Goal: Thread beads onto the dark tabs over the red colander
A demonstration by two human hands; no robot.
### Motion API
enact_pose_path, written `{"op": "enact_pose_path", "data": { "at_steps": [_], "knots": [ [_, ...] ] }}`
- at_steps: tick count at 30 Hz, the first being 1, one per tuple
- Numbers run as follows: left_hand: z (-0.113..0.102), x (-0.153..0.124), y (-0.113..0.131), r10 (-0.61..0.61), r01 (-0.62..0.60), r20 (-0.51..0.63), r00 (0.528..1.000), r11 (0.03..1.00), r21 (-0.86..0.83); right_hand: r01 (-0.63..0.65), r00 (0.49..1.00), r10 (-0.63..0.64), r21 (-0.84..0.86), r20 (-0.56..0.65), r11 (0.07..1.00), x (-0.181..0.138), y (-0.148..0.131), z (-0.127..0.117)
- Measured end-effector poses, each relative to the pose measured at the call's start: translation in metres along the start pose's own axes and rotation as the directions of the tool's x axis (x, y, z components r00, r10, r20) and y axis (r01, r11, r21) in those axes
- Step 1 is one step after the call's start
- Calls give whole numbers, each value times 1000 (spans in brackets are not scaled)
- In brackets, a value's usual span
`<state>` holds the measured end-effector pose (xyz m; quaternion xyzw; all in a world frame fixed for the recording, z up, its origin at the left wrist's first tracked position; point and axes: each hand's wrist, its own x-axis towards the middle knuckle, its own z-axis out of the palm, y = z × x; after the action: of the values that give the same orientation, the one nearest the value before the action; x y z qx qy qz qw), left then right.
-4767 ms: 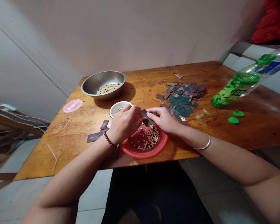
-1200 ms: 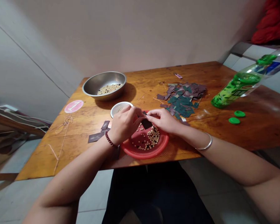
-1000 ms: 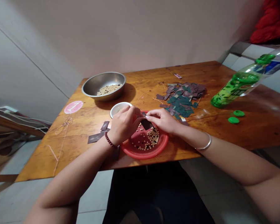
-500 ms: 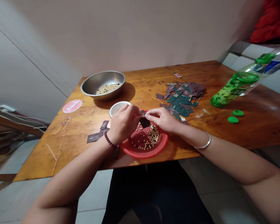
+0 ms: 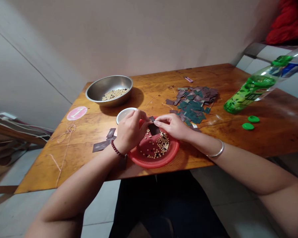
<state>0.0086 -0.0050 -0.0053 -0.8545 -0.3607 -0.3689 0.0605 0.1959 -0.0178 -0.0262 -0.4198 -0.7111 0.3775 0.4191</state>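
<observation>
A red plastic basket-plate (image 5: 141,159) lies at the near edge of the wooden table (image 5: 84,152) with pale and a few dark beans (image 5: 161,147) in it. Both hands meet above its far rim. My left hand (image 5: 130,132), with a dark red bead bracelet at the wrist, and my right hand (image 5: 172,125), with a silver bangle on the forearm, each pinch one side of a small dark card (image 5: 154,128) held over the beans. A small white bowl (image 5: 123,114) sits just behind my left hand, partly hidden by it.
A steel bowl (image 5: 99,91) with beans stands at the back left. A heap of dark green and purple cards (image 5: 193,102) lies at the right of centre. A green bottle (image 5: 253,89) and two green caps (image 5: 250,121) are at the right. Loose cards (image 5: 103,143), string and a pink round tag (image 5: 76,113) lie at the left.
The hands have stayed above the red basket-plate throughout. The dark card between the fingertips has shifted slightly; the view has drifted a little.
</observation>
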Motion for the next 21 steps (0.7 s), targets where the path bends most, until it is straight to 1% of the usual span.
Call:
{"op": "enact_pose_path", "data": {
  "at_steps": [4, 10, 14, 17, 18, 20, 21],
  "knots": [
    [1, 0, -1, -4, 4, -4, 1000, 1000, -1, 13, 1000, -13, -7, -1, 1000, -1, -1, 0],
    [2, 1, -2, -51, 51, -12, 999, 999, 1, -1, 999, 1, 4, -40, 1000, -1, -2, 1],
    [2, 1, -4, -61, 60, -45, 997, 998, -26, 7, 997, -10, -41, -77, 999, -1, -2, 1],
    [0, 0, -4, 21, -26, -90, 996, 998, -56, 8, 991, -22, -100, -132, 995, -1, -2, 0],
    [0, 0, -4, 61, -66, -77, 995, 996, -59, 7, 989, -23, -113, -145, 994, -1, -3, -1],
    [-1, -1, -3, 122, -122, 2, 992, 991, -47, 9, 988, -28, -122, -155, 992, -1, -4, -1],
    [-1, -1, -3, 134, -132, 50, 990, 991, -34, 13, 989, -30, -120, -148, 993, -1, -5, -1]
  ]
}}
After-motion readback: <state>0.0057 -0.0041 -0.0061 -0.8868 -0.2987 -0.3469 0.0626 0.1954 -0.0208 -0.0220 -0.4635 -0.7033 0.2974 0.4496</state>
